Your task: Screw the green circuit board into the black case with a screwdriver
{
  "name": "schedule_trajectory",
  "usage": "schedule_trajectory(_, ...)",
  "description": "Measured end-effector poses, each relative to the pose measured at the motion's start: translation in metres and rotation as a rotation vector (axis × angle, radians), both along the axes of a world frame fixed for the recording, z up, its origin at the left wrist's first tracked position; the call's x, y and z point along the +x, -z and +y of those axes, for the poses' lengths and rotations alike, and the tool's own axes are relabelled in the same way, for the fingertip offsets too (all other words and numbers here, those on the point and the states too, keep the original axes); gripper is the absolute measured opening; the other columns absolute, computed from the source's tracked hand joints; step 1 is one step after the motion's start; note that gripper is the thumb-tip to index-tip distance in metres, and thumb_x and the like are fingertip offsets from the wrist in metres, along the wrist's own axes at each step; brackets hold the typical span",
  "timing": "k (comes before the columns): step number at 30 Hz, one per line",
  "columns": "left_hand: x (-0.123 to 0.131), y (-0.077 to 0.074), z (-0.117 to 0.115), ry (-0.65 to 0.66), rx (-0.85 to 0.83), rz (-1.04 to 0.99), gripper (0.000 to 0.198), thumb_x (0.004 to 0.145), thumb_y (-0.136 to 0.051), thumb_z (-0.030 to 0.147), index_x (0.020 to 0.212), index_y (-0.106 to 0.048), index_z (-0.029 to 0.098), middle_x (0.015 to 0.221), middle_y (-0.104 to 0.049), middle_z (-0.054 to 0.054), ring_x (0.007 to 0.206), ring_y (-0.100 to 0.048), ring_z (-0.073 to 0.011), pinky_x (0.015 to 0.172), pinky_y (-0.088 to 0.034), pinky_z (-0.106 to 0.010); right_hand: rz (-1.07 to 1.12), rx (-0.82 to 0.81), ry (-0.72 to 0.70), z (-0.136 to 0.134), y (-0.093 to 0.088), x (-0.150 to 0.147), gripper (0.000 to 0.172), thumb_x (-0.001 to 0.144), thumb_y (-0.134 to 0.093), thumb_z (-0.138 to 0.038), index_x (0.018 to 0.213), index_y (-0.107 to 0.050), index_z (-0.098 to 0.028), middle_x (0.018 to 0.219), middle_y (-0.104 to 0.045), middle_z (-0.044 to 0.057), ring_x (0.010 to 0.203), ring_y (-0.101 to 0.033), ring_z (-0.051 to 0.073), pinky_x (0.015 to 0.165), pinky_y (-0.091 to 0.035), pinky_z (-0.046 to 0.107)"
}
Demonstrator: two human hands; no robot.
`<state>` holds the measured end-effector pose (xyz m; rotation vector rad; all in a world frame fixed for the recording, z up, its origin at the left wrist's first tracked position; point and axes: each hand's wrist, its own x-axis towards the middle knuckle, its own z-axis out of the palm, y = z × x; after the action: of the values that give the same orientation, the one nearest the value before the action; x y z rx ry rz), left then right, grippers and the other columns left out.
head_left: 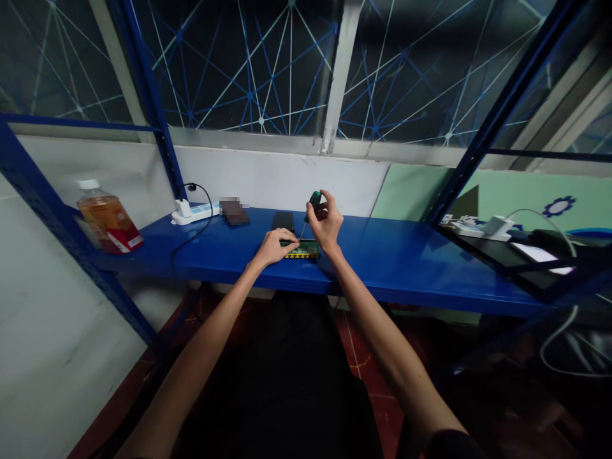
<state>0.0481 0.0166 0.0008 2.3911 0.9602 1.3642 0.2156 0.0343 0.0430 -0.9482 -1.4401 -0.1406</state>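
Observation:
My right hand (326,220) grips a screwdriver (314,199) by its green and black handle. The thin shaft slants down to a green circuit board (308,245) with a row of yellow along its front edge. At the board's left end, my left hand (278,245) is closed on it, with fingertips close to the screwdriver's tip. The fingers cover the left part of the board, and the exact spot the tip touches is too small to make out. Just behind my left hand lies a flat black object (283,221).
A blue table (382,255) carries everything. On its left stand a drink bottle (108,217), a white power strip (195,213) with a black cable, and a dark brown object (234,211). Blue shelf posts rise at both sides. A white charger (498,227) sits at the right.

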Motion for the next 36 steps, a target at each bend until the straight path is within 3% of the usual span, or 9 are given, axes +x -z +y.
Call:
schedule_trajectory(23, -0.001, -0.001, 0.0, -0.011, -0.042, 0.034, 0.008, 0.078, -0.071, 0.017, 0.078, -0.078, 0.02, 0.093, -0.075, -0.004, 0.092, -0.07, -0.0222, 0.088, -0.052, -0.034, -0.233, 0.031, 0.065, -0.013, -0.003, -0.012, 0.047, 0.098, -0.042, -0.044, 0.138, -0.049, -0.019, 0.083, -0.063, 0.005, 0.065, -0.057, 0.017, 0.07, -0.052, 0.034)
schedule_trajectory(27, 0.0, 0.001, 0.001, -0.002, -0.052, 0.011, 0.006, 0.076, -0.073, 0.016, 0.077, -0.078, 0.019, 0.092, -0.075, -0.005, 0.09, -0.07, -0.0217, 0.089, -0.053, -0.034, -0.236, 0.034, 0.033, -0.018, -0.005, -0.013, 0.044, 0.097, -0.043, -0.043, 0.135, -0.049, -0.02, 0.085, -0.063, 0.005, 0.063, -0.057, 0.016, 0.068, -0.051, 0.034)
schedule_trajectory(32, -0.001, 0.004, 0.003, 0.022, -0.027, 0.002, 0.005, 0.076, -0.074, 0.018, 0.08, -0.077, 0.018, 0.093, -0.075, -0.006, 0.092, -0.07, -0.022, 0.089, -0.053, -0.034, -0.239, 0.035, -0.04, -0.026, -0.01, -0.015, 0.041, 0.096, -0.043, -0.04, 0.133, -0.044, -0.022, 0.101, -0.068, 0.008, 0.061, -0.061, 0.013, 0.061, -0.049, 0.031)
schedule_trajectory(34, -0.003, 0.005, 0.003, 0.0, -0.015, 0.042, 0.011, 0.076, -0.077, 0.024, 0.086, -0.077, 0.019, 0.098, -0.074, -0.006, 0.097, -0.069, -0.0235, 0.091, -0.053, -0.036, -0.258, 0.039, -0.06, -0.027, -0.012, -0.016, 0.041, 0.096, -0.042, -0.037, 0.134, -0.042, -0.021, 0.103, -0.068, 0.008, 0.063, -0.063, 0.013, 0.06, -0.049, 0.03)
schedule_trajectory(36, -0.007, 0.006, 0.001, -0.059, 0.001, 0.113, 0.031, 0.071, -0.082, 0.034, 0.099, -0.076, 0.021, 0.107, -0.072, -0.007, 0.105, -0.066, -0.027, 0.096, -0.051, -0.04, -0.294, 0.037, -0.058, -0.028, -0.014, -0.016, 0.043, 0.096, -0.043, -0.036, 0.137, -0.041, -0.021, 0.103, -0.067, 0.009, 0.065, -0.063, 0.014, 0.061, -0.05, 0.031)
